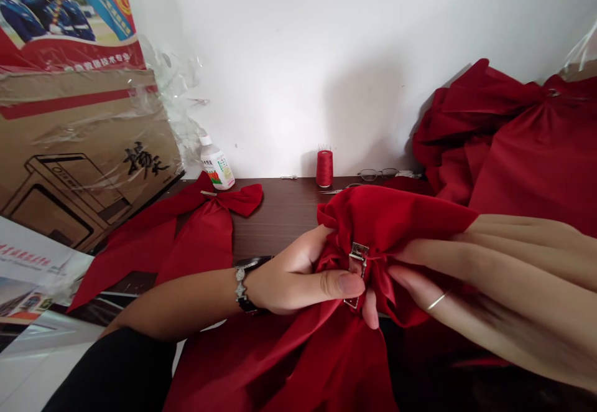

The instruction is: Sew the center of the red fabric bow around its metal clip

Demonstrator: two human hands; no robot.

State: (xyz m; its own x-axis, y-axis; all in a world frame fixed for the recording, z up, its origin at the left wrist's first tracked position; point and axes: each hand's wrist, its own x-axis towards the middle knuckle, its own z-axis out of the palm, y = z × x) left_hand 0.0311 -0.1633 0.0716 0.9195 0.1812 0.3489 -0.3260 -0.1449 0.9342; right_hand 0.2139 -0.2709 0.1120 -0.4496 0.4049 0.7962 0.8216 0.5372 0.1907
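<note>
A large red fabric bow (392, 213) is gathered between my two hands, its long tails hanging below. A silver metal clip (358, 261) lies over the bow's gathered middle. My left hand (298, 281) is closed round that middle, its thumb pressing on the clip. At the clip's right side, my right hand (489, 281) pinches the folds, where a fine red thread appears to run between the clip and its fingertips. A thin silvery band, probably a ring, crosses one right finger. The exact pinch point is partly hidden by cloth.
On the dark table (275, 213) stand a red thread spool (324, 168) with needles on top and a bottle (217, 163). Scissors (331, 192) and glasses (377, 174) lie nearby. Another bow (205, 231) is left, red fabric (522, 138) is piled right, and a carton (84, 157) stands far left.
</note>
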